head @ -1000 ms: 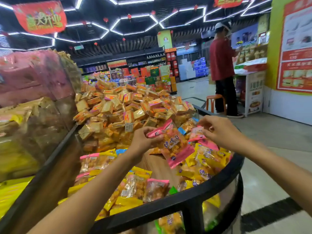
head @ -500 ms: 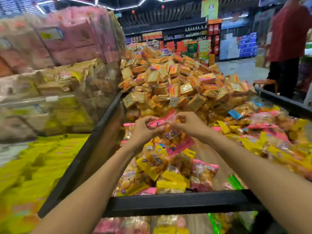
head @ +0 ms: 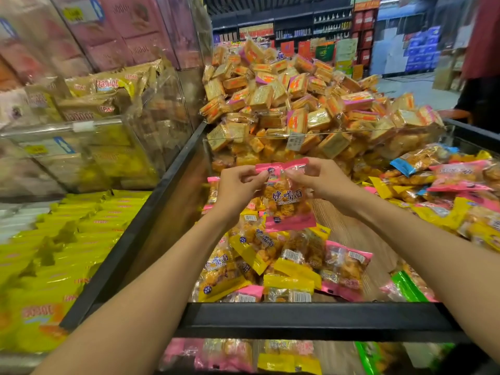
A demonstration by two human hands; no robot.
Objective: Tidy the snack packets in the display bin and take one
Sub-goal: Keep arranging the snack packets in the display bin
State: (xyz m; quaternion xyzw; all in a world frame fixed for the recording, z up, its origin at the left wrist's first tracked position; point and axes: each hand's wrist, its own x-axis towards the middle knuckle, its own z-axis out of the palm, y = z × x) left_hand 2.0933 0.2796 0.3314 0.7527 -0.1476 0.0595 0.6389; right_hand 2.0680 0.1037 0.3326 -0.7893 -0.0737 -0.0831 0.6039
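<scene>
Beyond the grip, behind a clear divider (head: 338, 135) bearing a small paper label (head: 295, 141), a heap of orange-and-gold cracker packs (head: 295, 101) rises high. To the left of the grip, clear plastic bins (head: 113, 147) hold brown-gold wrapped packs (head: 92, 104), with blurred pink packages (head: 121, 36) stacked above them. Nearer and lower on that side lie rows of yellow packets (head: 67, 253). Far beyond the grip stand dark store shelves (head: 284, 28) and stacked blue cases (head: 422, 50). Far off to the right, a person in a red top (head: 481, 36) stands at the frame's edge, beside an orange stool (head: 457, 115).
</scene>
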